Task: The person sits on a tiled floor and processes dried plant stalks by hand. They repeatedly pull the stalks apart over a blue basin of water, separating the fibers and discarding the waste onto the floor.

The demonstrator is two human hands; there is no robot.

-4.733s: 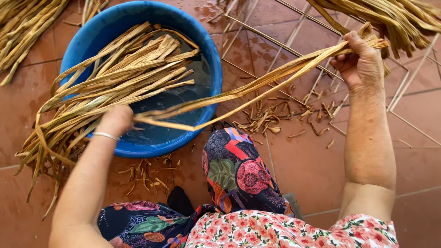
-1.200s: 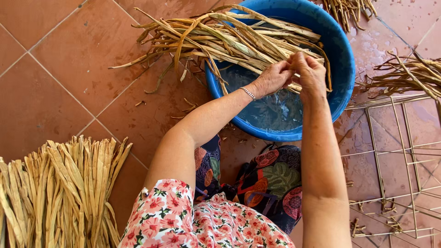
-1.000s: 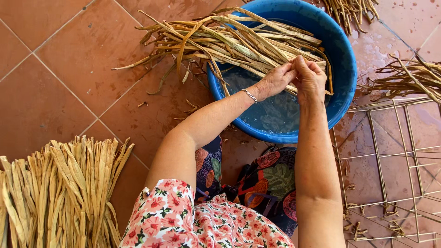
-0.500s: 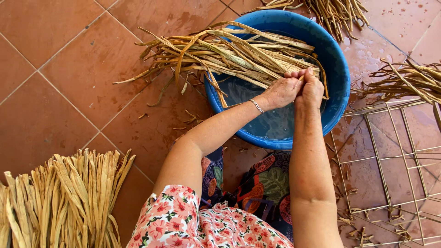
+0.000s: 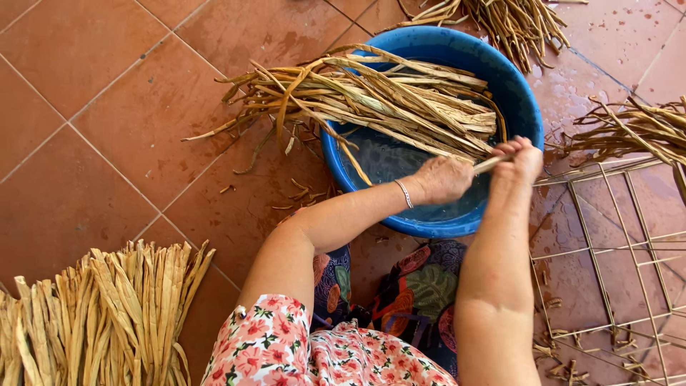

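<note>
A round blue basin (image 5: 525,100) with water in it stands on the tiled floor ahead of me. A pile of long dried plant strips (image 5: 357,96) lies across its rim and hangs out to the left. My left hand (image 5: 443,179) and my right hand (image 5: 520,161) are close together over the water at the basin's near right side. Both pinch the end of one strip (image 5: 493,163) from the pile. A thin bangle sits on my left wrist.
A bundle of pale cut strips (image 5: 100,314) lies at the bottom left. More dried strips lie at the top (image 5: 514,21) and at the right (image 5: 632,129). A metal wire grid (image 5: 614,243) rests on the wet floor at the right. Small scraps are scattered about.
The view has shifted, so the basin sits more to the centre. My hands have drawn toward the basin's near right side, still together on a strip.
</note>
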